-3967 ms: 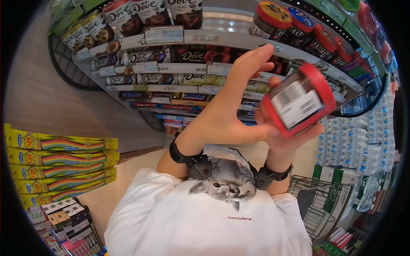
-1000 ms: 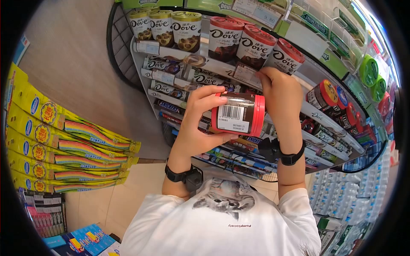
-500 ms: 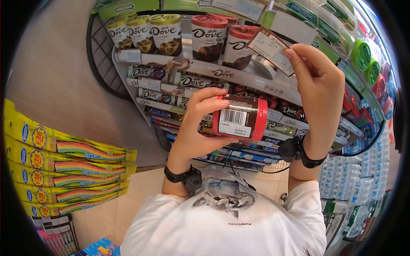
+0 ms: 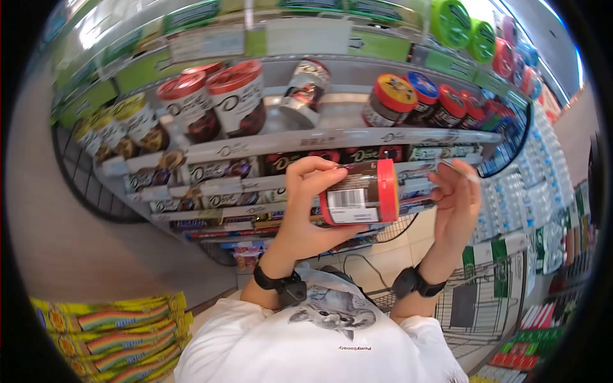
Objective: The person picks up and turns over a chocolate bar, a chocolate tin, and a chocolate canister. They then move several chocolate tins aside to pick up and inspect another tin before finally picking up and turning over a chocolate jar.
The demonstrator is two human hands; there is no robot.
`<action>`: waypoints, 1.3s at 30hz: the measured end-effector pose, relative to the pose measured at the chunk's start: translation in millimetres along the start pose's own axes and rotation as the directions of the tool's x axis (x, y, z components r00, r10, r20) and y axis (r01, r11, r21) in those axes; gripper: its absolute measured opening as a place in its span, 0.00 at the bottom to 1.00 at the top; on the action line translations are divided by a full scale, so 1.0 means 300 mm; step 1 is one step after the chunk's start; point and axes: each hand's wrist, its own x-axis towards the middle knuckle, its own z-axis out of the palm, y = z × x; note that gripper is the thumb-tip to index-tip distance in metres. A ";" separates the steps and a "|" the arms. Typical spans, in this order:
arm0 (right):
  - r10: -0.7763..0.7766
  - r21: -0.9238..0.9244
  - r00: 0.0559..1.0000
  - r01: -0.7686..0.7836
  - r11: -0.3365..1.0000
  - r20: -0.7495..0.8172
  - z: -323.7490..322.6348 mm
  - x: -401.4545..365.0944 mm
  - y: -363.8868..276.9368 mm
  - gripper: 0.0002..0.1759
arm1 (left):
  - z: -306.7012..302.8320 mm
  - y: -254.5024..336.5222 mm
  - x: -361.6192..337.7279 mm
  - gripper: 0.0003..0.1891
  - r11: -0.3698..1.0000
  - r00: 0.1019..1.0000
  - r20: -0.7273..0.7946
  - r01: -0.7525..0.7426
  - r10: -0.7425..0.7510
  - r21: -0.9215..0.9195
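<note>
My left hand (image 4: 313,204) is wrapped round a dark brown candy jar (image 4: 348,198) with a red lid. The jar lies on its side, its barcode label facing me and its lid pointing right. To the right of the lid is my right hand (image 4: 454,204), raised with curled fingers. A price tag (image 4: 458,171) is pinched at its fingertips, turned almost edge-on, so its print is hidden. On the shelf beyond stand red-lidded Dove tubs (image 4: 236,99), a tilted silver-and-brown can (image 4: 306,92) and a yellow-topped jar (image 4: 390,100).
Chocolate bars (image 4: 220,171) fill the lower tiers of the rack. Yellow candy packs (image 4: 121,332) are stacked at lower left. A wire shopping cart (image 4: 479,313) stands at lower right, with bottled water (image 4: 523,191) behind it.
My right hand has come down from the shelf to beside the jar, bringing the price tag with it. The view has shifted right along the rack; my left hand still holds the jar.
</note>
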 end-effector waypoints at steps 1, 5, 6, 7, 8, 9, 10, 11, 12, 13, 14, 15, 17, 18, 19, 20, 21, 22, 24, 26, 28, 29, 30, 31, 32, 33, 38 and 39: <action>0.017 0.099 1.000 -0.019 0.995 0.012 -0.002 -0.032 0.006 0.23 | 0.049 -0.003 0.009 0.42 1.000 1.000 -0.009 -0.027 0.027 0.004; 0.001 0.185 0.998 -0.013 0.983 0.065 0.072 -0.109 -0.038 0.55 | 0.235 0.007 0.027 0.39 0.998 0.999 -0.011 -0.053 0.053 -0.028; 0.038 0.102 0.997 -0.045 0.994 0.064 0.075 -0.124 -0.052 0.61 | 0.265 0.016 0.032 0.37 0.995 0.995 0.018 -0.103 0.103 0.014; 0.043 0.100 0.997 -0.050 0.994 0.069 0.069 -0.129 -0.046 0.61 | 0.284 0.017 0.035 0.37 0.995 0.995 0.013 -0.099 0.099 0.017; -0.014 -0.005 1.000 0.013 1.000 -0.028 0.055 -0.129 -0.036 0.60 | 0.297 0.016 0.040 0.36 0.982 0.980 0.080 -0.187 0.185 0.021; -0.081 -0.115 0.990 0.068 0.991 -0.116 0.039 -0.129 -0.031 0.59 | 0.301 0.016 0.049 0.34 0.962 0.952 0.147 -0.274 0.268 0.021; -0.034 -0.119 0.992 0.019 0.993 -0.119 0.013 -0.138 -0.035 0.57 | 0.297 0.023 0.061 0.32 0.968 0.952 0.177 -0.249 0.248 -0.015; -0.031 -0.117 0.993 0.017 0.993 -0.116 0.013 -0.142 -0.034 0.57 | 0.279 0.034 0.078 0.32 0.969 0.953 0.175 -0.248 0.246 -0.011; -0.020 -0.081 0.992 0.009 0.997 -0.127 0.014 -0.143 -0.036 0.56 | 0.247 0.058 0.117 0.32 0.972 0.935 0.270 -0.232 0.231 -0.028; -0.010 -0.049 0.990 0.003 0.999 -0.140 0.010 -0.145 -0.041 0.56 | 0.222 0.072 0.152 0.32 0.976 0.906 0.363 -0.214 0.217 -0.048; 0.036 -0.047 0.988 -0.044 0.998 -0.151 -0.003 -0.151 -0.042 0.53 | 0.204 0.069 0.182 0.31 0.979 0.936 0.296 -0.204 0.192 0.009; 0.031 -0.058 0.987 -0.041 0.998 -0.157 -0.031 -0.156 -0.030 0.53 | 0.175 0.067 0.219 0.28 0.971 0.968 0.183 -0.199 0.174 0.130; 0.059 0.168 0.984 -0.030 0.985 -0.169 -0.102 -0.155 0.016 0.48 | 0.109 0.049 0.303 0.21 0.824 0.981 0.040 -0.181 0.189 0.537; 0.082 0.251 0.974 -0.028 0.968 -0.209 -0.123 -0.149 0.029 0.49 | 0.089 0.029 0.328 0.21 0.728 0.989 -0.005 -0.106 0.149 0.678; 0.073 0.245 0.973 -0.018 0.969 -0.217 -0.130 -0.141 0.032 0.49 | 0.074 0.010 0.349 0.22 0.606 0.992 -0.055 -0.026 0.114 0.795; 0.066 0.256 0.979 -0.014 0.966 -0.194 -0.130 -0.130 0.035 0.50 | 0.060 -0.014 0.371 0.24 0.549 0.997 -0.029 -0.019 0.078 0.836; 0.061 0.268 0.983 -0.013 0.963 -0.171 -0.134 -0.123 0.041 0.50 | 0.052 -0.032 0.385 0.25 0.488 0.999 -0.003 -0.015 0.037 0.873; 0.056 0.262 0.977 0.000 0.965 -0.206 -0.152 -0.117 0.067 0.51 | 0.050 -0.043 0.392 0.25 0.495 0.999 0.005 -0.023 0.037 0.868; 0.061 0.226 0.989 -0.028 0.974 -0.138 -0.123 -0.092 0.044 0.51 | 0.042 -0.057 0.405 0.29 0.365 0.976 -0.011 0.092 -0.218 0.927; 0.060 0.166 0.998 -0.054 0.985 -0.029 -0.108 -0.051 0.045 0.54 | 0.043 -0.092 0.400 0.32 0.312 0.976 -0.009 0.078 -0.218 0.947; 0.052 0.185 0.999 -0.054 0.981 0.017 -0.110 -0.024 0.052 0.55 | 0.042 -0.107 0.397 0.35 0.254 0.976 -0.022 0.078 -0.217 0.964; 0.041 0.199 0.998 -0.050 0.979 0.048 -0.111 -0.009 0.053 0.56 | 0.041 -0.105 0.397 0.36 0.240 0.961 -0.051 0.120 -0.273 0.963; 0.066 0.228 0.997 -0.071 0.971 0.028 -0.112 0.004 0.054 0.60 | 0.043 -0.104 0.407 0.37 0.228 0.944 -0.075 0.154 -0.321 0.961; 0.049 0.239 0.998 -0.055 0.970 0.033 -0.109 0.022 0.047 0.60 | 0.042 -0.105 0.419 0.37 0.225 0.950 -0.076 0.148 -0.302 0.963; 0.068 0.263 0.994 -0.088 0.961 0.085 -0.105 0.038 0.036 0.61 | 0.037 -0.109 0.425 0.37 0.254 0.933 -0.070 0.168 -0.353 0.952; 0.090 0.283 0.987 -0.126 0.951 0.135 -0.108 0.046 0.033 0.63 | 0.035 -0.112 0.427 0.36 0.280 0.911 -0.061 0.189 -0.408 0.941; 0.152 0.412 0.964 -0.232 0.881 0.216 -0.178 0.102 0.088 0.64 | 0.036 -0.077 0.407 0.33 0.475 0.989 -0.097 0.138 -0.111 0.869; 0.163 0.421 0.957 -0.255 0.871 0.242 -0.188 0.117 0.092 0.64 | 0.042 -0.064 0.401 0.33 0.449 0.987 -0.115 0.154 -0.113 0.880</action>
